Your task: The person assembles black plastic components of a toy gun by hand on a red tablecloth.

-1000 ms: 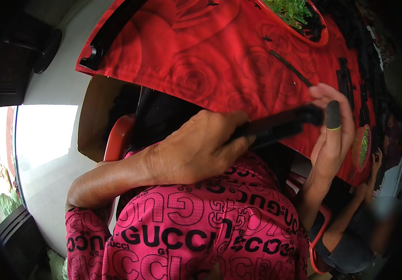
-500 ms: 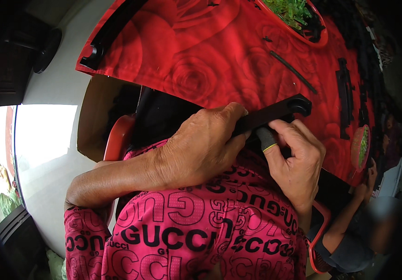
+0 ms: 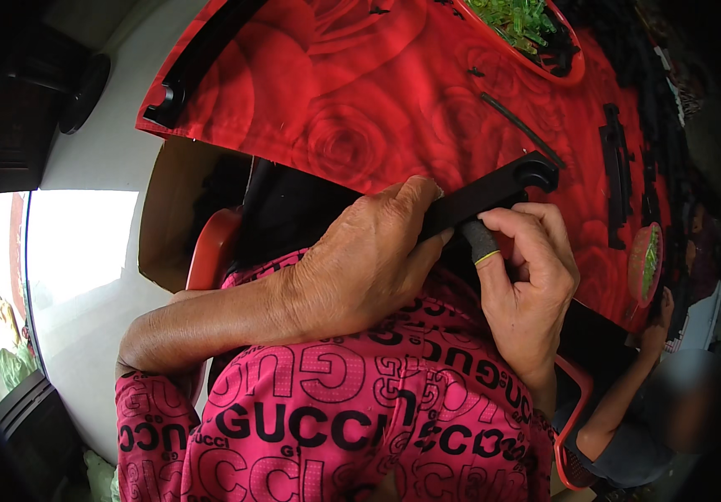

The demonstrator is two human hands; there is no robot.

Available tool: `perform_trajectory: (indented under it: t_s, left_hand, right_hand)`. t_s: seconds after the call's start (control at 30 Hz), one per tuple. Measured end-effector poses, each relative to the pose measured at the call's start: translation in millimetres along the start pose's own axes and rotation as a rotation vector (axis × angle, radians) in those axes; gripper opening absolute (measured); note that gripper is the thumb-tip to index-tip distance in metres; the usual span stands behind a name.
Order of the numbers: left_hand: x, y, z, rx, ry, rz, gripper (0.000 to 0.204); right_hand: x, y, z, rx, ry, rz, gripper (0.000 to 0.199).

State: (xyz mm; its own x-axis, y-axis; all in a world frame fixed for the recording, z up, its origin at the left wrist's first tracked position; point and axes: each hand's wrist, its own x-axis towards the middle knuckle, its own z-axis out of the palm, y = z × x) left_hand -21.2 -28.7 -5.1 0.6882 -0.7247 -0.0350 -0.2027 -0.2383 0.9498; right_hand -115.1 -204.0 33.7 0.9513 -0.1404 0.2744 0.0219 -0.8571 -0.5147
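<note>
Since half a second ago my right hand (image 3: 528,284) has slid slightly toward the hooked end of the black plastic strip (image 3: 494,191); a second ago it was raised with fingers spread, only a fingertip near the strip. Now its grip is closed around the underside of the strip, with a grey finger cot (image 3: 481,243) on one finger pressed up against it. My left hand (image 3: 360,259) lies over the near end of the strip, its grip closed on it, fingers curled across the top. I hold the strip at the near edge of the desk (image 3: 360,100), which is covered in a red rose-patterned cloth, its hooked end lying over the cloth. Farther out on the desk lie a thin black rod (image 3: 521,127), another black plastic piece (image 3: 615,180) and a red tray of green bits (image 3: 519,25). A small round dish (image 3: 646,263) sits at the right edge, well apart.
</note>
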Motion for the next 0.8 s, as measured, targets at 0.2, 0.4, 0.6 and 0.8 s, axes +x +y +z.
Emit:
perform_trajectory:
  t_s: [0.2, 0.4, 0.6, 0.8]
  left_hand:
    - [-1, -1, 3, 0.022, 0.004, 0.031, 0.017]
    - [-1, 0, 2, 0.003, -0.006, -0.001, 0.017]
    - [3, 5, -8, 0.085, -0.163, -0.006, 0.019]
    - [17, 10, -2, 0.047, -0.206, -0.060, 0.025]
  right_hand:
    - [-1, 3, 6, 0.037, 0.008, -0.033, 0.034]
    - [1, 9, 9, 0.090, -0.035, -0.003, 0.028]
    - [2, 8, 7, 0.160, -0.068, 0.032, 0.023]
    - [1, 13, 1, 0.215, -0.085, 0.109, 0.019]
